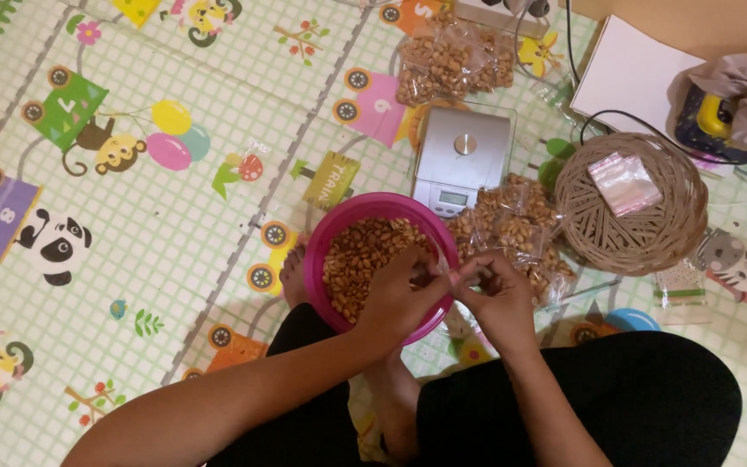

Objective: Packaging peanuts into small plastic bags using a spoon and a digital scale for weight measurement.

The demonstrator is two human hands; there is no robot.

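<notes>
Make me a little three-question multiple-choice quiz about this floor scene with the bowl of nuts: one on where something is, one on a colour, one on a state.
1. Where is the kitchen scale?
A. just beyond the bowl
B. inside the basket
C. on the person's lap

2. What colour is the bowl of nuts?
A. blue
B. pink
C. white

3. What lies in the woven basket?
A. loose nuts heaped to the rim
B. water
C. only small clear plastic bags

Answers:
1 A, the scale sits on the mat right behind the bowl's far rim.
2 B, its rim and wall are bright pink.
3 C, the stack of clear bags rests on the basket's bare woven bottom.
</notes>
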